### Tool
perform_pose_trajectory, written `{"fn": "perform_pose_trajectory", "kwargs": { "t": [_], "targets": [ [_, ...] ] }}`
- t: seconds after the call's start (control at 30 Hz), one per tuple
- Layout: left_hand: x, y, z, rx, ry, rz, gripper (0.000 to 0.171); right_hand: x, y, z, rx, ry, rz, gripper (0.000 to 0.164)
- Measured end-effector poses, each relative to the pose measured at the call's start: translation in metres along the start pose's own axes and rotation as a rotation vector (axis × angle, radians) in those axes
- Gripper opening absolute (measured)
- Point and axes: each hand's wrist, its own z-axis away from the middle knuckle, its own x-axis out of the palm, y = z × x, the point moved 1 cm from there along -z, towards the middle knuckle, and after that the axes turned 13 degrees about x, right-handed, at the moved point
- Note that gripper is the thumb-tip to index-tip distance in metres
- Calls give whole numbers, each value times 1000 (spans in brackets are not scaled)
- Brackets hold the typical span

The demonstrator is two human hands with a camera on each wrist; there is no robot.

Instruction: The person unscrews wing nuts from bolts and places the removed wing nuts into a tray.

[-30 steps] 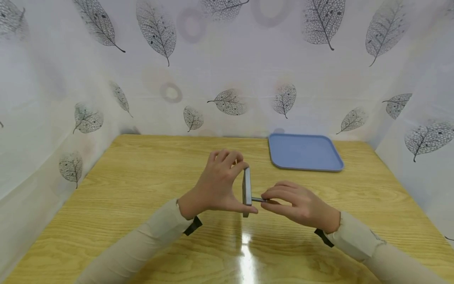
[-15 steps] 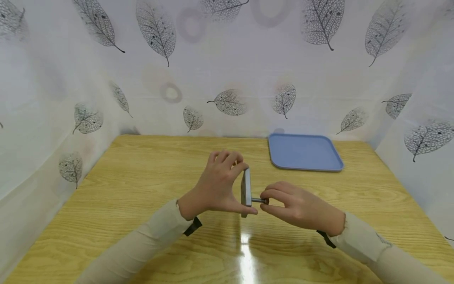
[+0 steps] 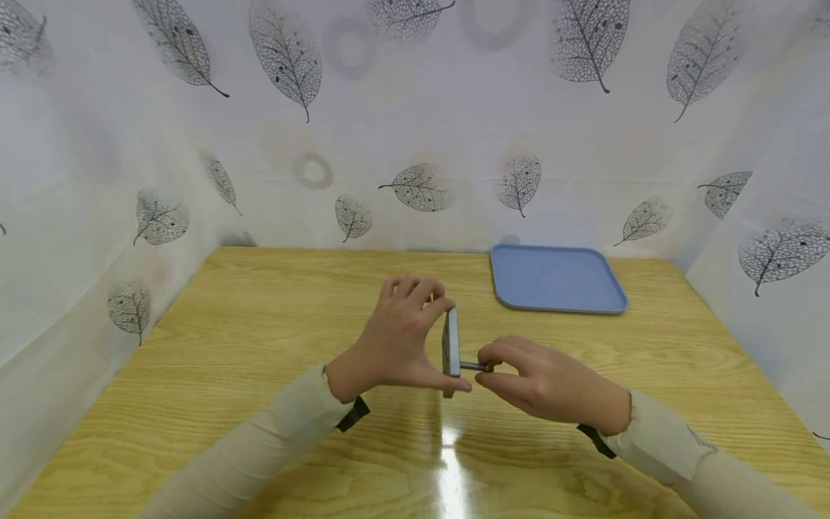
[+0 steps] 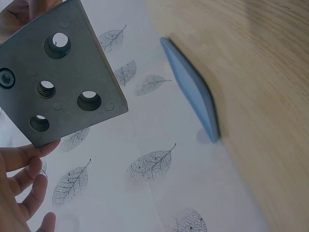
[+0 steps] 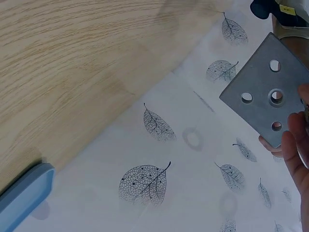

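Note:
A thick grey metal plate point(image 3: 451, 346) with several round holes stands on edge in the air above the table. My left hand point(image 3: 397, 342) grips it by opposite edges, thumb below and fingers above. From one hole a bolt point(image 3: 471, 366) sticks out to the right. Its socket head point(image 4: 7, 78) sits sunk in the plate's other face, as the left wrist view shows. At the bolt's free end my right hand point(image 3: 551, 378) pinches a small brownish nut point(image 3: 489, 367) between thumb and fingers, which largely cover it.
A blue tray point(image 3: 558, 277) lies at the back right of the wood-grain table point(image 3: 292, 303). White cloth point(image 3: 441, 130) with a leaf print closes off the back and both sides.
My right fingers have curled more and the wrist has turned slightly, so the brownish nut at the bolt's end shows more. The left hand and the plate stay almost still.

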Motion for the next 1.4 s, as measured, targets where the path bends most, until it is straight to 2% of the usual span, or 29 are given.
{"fn": "perform_pose_trajectory", "kwargs": {
  "t": [0.3,0.47,0.67,0.87,1.17,1.4],
  "targets": [
    [-1,-1,0,2,-2,-10,90,0,2,3,-103,17,21,28],
    [0,-1,1,-5,-6,-8,89,3,5,3,-138,76,20,26],
    [0,-1,0,-4,-7,-9,90,6,8,4,-140,161,26,24],
    [0,-1,0,5,-4,-12,90,6,10,1,-140,212,-48,18],
    [1,-1,-1,10,0,-9,89,6,10,-1,-124,177,-71,17],
    [1,-1,-1,6,-9,-14,90,4,10,0,-47,74,-43,20]
  ]
}}
